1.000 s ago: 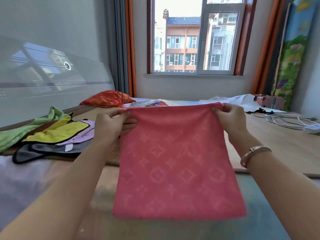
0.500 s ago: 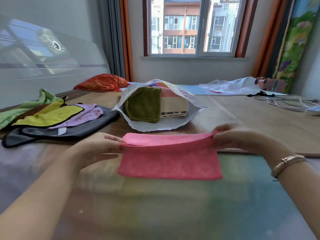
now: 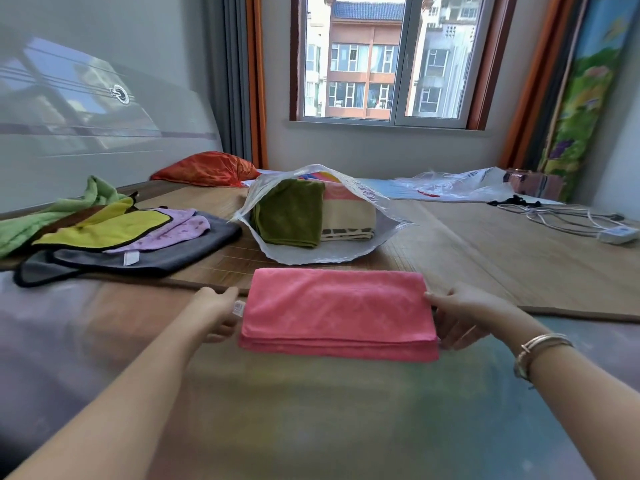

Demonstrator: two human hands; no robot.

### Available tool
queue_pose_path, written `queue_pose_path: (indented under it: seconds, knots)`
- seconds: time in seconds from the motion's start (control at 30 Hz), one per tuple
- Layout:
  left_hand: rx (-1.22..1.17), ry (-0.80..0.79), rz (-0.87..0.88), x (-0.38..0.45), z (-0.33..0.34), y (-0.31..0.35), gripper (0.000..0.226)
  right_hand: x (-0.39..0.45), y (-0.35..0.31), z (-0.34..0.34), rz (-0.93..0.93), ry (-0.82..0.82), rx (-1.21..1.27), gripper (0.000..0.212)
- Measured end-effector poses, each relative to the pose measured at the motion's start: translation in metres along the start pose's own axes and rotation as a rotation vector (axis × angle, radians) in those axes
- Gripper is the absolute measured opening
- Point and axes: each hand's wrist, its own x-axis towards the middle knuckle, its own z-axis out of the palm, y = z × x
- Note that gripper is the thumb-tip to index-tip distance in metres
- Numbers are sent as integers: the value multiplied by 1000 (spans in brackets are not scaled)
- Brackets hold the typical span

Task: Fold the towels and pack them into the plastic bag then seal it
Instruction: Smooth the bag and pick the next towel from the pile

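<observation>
A folded pink towel (image 3: 337, 311) lies flat on the bed (image 3: 311, 410) between the two hands. The left hand (image 3: 216, 315) rests against the towel's left end, beside a small white label (image 3: 239, 309), its fingers loosely curled at the edge; whether they pinch the cloth cannot be told. The right hand (image 3: 460, 315) holds the right end, thumb on top and fingers curled under the stacked layers. Just beyond the hands, past the towel's far edge, an open plastic bag (image 3: 313, 256) lies on a bamboo mat (image 3: 485, 258) with its mouth toward the person; inside it sit an olive-green folded towel (image 3: 287, 216) and a cream and pink folded towel (image 3: 348, 216) side by side. Beyond the left hand, further left, a pile of unfolded towels (image 3: 114, 237) in green, yellow, lilac and grey is spread out.
</observation>
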Motion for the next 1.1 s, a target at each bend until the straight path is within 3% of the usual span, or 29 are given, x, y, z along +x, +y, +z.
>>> queue_pose_path:
  seconds: [0.17,0.3,0.5,0.7,0.8,0.9,0.93,1.03,1.07,1.1]
  knots:
    - [-23,-133,-16,-4,12,0,47,5,-5,8,52,-70,237,32]
    - [-177,-172,50,-13,18,13,13,4,-11,12,21,-76,428,26]
    - [-493,-307,160,-35,32,48,12,-22,-59,25,-249,-67,817,15]
    - [-656,-506,239,-61,48,75,13,-37,-108,57,-562,-104,674,7]
    - [-798,-635,195,-61,47,77,30,-32,-122,68,-560,-165,703,23]
    - [-793,-560,233,-52,42,66,40,-29,-118,71,-656,-244,648,32]
    - [-761,-494,241,-49,42,61,39,-27,-115,72,-691,-224,593,40]
    - [-796,-372,220,-43,35,55,33,-17,-106,74,-698,147,381,51]
    - [-807,-352,229,-40,30,55,31,-11,-105,74,-620,173,411,63]
    - [-806,-349,247,-38,25,56,28,-5,-105,74,-526,79,526,76]
